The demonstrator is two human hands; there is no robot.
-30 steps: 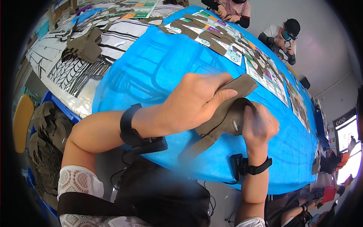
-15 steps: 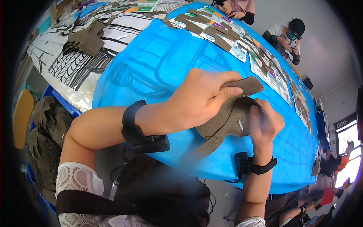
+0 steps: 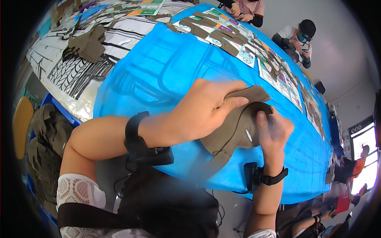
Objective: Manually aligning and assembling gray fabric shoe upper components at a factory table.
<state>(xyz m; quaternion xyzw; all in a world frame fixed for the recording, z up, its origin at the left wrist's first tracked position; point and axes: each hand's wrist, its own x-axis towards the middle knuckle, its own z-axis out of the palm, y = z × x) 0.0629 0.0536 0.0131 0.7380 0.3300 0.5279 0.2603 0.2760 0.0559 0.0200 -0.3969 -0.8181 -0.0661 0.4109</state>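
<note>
Between my hands, above the blue table cover (image 3: 139, 75), is a brown suede-like shoe upper (image 3: 238, 126) with a curved dark seam and a white-showing slit. My left hand (image 3: 202, 109) pinches its upper left part between thumb and fingers, and a flap sticks out past the fingertips. On the other side my right hand (image 3: 274, 133) grips the upper near a curled dark edge, thumb on top. A narrow strap-like end of the upper hangs toward me, partly blurred by a smear in the picture.
Several flat brown pieces lie on printed sheets (image 3: 247, 55) along the far side. A stack of brown pieces (image 3: 85, 43) sits on the patterned cover at left. A blue crate (image 3: 59, 107) full of brown pieces stands beside me. Other people (image 3: 299, 39) work across the table.
Both hands have shifted slightly left in the picture with the shoe upper, along with the whole view. The upper's dark edge by my right thumb now shows more, and the slit is tilted differently.
</note>
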